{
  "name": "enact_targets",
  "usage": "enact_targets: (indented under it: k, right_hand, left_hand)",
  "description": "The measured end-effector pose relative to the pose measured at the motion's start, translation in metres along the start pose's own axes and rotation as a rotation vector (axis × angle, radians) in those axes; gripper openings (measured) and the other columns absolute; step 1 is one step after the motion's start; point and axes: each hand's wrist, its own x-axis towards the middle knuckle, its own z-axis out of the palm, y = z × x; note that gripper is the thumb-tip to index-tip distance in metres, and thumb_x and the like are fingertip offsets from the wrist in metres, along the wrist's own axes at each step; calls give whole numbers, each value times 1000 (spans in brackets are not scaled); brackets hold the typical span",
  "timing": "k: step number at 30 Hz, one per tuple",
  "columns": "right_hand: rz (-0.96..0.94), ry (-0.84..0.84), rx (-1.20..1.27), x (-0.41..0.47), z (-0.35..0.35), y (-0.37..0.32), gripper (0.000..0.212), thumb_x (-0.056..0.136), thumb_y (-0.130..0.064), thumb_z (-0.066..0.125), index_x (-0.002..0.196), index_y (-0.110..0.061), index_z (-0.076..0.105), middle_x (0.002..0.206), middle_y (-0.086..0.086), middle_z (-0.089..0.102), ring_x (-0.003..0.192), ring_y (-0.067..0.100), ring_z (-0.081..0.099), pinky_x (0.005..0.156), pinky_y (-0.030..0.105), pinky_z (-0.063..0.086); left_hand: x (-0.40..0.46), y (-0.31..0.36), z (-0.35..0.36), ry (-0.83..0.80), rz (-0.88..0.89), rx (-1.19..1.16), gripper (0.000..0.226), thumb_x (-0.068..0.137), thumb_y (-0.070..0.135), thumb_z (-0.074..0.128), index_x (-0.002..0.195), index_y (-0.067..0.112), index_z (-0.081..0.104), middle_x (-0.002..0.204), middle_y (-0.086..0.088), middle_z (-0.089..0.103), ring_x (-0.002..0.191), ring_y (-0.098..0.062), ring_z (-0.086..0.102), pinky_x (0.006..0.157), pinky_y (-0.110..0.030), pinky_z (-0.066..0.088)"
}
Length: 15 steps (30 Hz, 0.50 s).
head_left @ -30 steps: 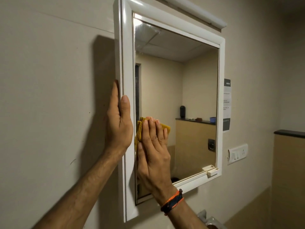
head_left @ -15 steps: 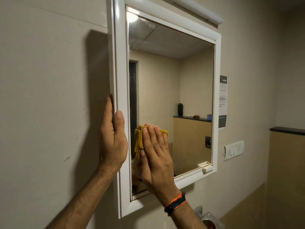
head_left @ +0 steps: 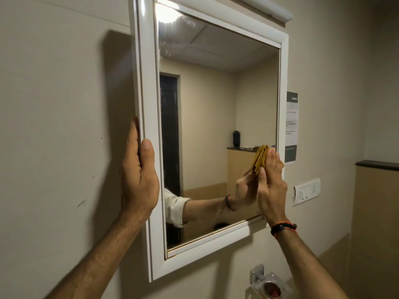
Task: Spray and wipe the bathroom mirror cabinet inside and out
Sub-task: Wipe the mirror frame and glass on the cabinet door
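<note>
The white-framed mirror cabinet (head_left: 149,104) hangs on the beige wall with its door closed. Smears show on the glass (head_left: 216,93) near the top left. My left hand (head_left: 138,175) lies flat against the cabinet's left side, thumb on the front frame. My right hand (head_left: 271,184) presses a folded yellow cloth (head_left: 260,158) with straight fingers against the glass at the lower right, close to the right frame. The cloth shows only at its folded edge beyond my fingers. No spray bottle is in view.
A paper notice (head_left: 291,128) is stuck to the wall right of the cabinet, with a white switch plate (head_left: 306,192) below it. A metal and glass holder (head_left: 268,287) juts from the wall under the cabinet. A dark-topped ledge (head_left: 377,165) stands at the far right.
My right hand has slid the cloth across the glass from the lower left to the lower right. My left hand stays on the cabinet's left side. The camera view shifted slightly.
</note>
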Motion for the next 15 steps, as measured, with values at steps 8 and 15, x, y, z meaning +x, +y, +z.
enact_targets:
  k: [8, 15]
  right_hand:
    - [36, -72, -54, -38, -8, 12, 56, 101, -32, 34, 154, -32, 17, 162, -15, 14, 149, 8, 14, 116, 31, 20]
    - [12, -100, -30, -52, 11, -31, 58, 100, -25, 33, 155, -22, 14, 163, -8, 7, 151, 10, 5, 123, 48, 13]
  left_hand:
    - [0, -3, -1, 1, 22, 2, 50, 104, 29, 33, 151, 12, 30, 152, 12, 35, 140, 3, 32, 112, -13, 27]
    - [0, -5, 0, 14, 28, 1, 50, 104, 28, 34, 151, 12, 31, 153, 11, 36, 140, 2, 32, 113, -14, 27]
